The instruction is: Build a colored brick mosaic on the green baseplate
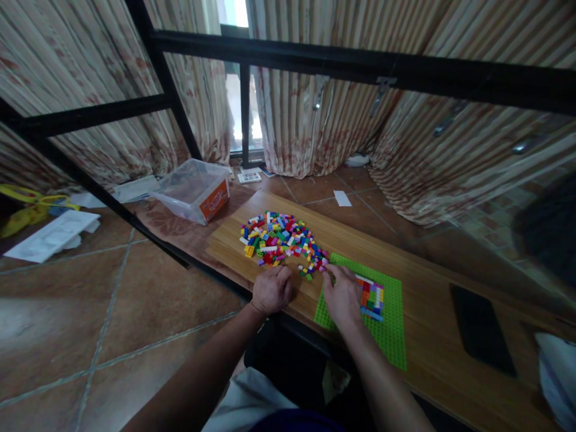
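Note:
A heap of small, many-coloured building bricks point(279, 235) is spread over the wooden board. Just below its near side my left hand point(272, 290) rests at the board's edge, its fingers curled into a fist; whether anything is inside is hidden. My right hand point(342, 294) reaches over the left part of a green studded baseplate point(393, 342). Its thumb and fingertips come together at the heap's right end, by a pink brick point(324, 263). Partly behind that hand, a patch of bricks in several colours point(372, 298) is fixed on the baseplate.
A clear plastic box point(193, 189) with an orange label stands beyond the board's left end. A dark flat slab point(482, 329) lies on the board point(427, 306) at the right. Black metal bars point(315, 55) cross in front of striped curtains. White packaging point(51, 236) lies on the tiled floor.

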Demonstrator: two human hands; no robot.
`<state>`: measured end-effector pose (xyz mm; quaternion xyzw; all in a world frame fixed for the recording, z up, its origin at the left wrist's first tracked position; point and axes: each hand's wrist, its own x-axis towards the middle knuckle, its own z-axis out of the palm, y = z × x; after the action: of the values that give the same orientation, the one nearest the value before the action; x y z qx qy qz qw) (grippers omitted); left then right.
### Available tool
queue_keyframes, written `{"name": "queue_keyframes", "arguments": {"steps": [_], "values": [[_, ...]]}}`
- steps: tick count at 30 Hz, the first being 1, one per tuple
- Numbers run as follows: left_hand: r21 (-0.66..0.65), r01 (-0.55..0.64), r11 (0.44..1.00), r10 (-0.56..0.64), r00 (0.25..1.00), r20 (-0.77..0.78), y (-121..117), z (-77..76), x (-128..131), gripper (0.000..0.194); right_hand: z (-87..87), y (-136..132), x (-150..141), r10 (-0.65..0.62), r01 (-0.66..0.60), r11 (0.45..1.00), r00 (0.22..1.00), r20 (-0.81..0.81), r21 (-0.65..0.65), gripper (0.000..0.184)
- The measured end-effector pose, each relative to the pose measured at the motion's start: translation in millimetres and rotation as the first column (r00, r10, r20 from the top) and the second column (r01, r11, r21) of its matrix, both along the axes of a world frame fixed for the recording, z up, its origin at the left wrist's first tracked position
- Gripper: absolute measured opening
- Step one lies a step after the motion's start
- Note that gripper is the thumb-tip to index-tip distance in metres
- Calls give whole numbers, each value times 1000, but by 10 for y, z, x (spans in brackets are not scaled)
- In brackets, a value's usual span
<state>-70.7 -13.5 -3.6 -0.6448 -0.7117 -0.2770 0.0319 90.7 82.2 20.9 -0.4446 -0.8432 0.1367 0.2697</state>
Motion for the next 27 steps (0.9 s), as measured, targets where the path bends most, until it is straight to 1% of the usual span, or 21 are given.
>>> {"name": "queue_keyframes", "arguments": {"steps": [3, 5, 7, 10, 12, 16, 19, 23, 27], "values": [[2, 1, 1000, -1, 1000, 13, -1, 4, 4, 13, 23, 156, -9, -57, 56, 998, 992, 111, 16, 28], [-3, -3, 1000, 3, 1000, 19, -2, 5, 5, 13, 16, 233, -40, -50, 52, 999, 986, 156, -9, 28], [-9, -2, 1000, 2, 1000, 28, -3, 3, 6, 11, -6, 278, -83, -28, 37, 998, 985, 169, -49, 27], [-8, 4, 1000, -3, 999, 36, -4, -2, 5, 10, -40, 288, -159, -8, 21, 995, 992, 129, -95, 26], [-6, 5, 1000, -5, 999, 31, -4, -4, 5, 10, -50, 268, -214, 30, -21, 993, 996, 80, -116, 25], [-4, 2, 1000, -2, 1000, 20, -7, -5, 8, 10, -35, 219, -328, 164, -168, 973, 986, -39, -160, 24], [2, 1, 1000, -1, 1000, 20, -8, -8, 12, 10, 9, 231, -430, 207, -222, 962, 973, -101, -160, 24], [10, 3, 1000, -3, 1000, 27, -6, -12, 13, 10, 99, 338, -658, 240, -246, 962, 969, -63, -120, 28], [21, 6, 1000, -6, 1000, 19, -3, -19, 8, 9, 166, 491, -980, 337, -334, 940, 940, 52, -66, 34]]}}
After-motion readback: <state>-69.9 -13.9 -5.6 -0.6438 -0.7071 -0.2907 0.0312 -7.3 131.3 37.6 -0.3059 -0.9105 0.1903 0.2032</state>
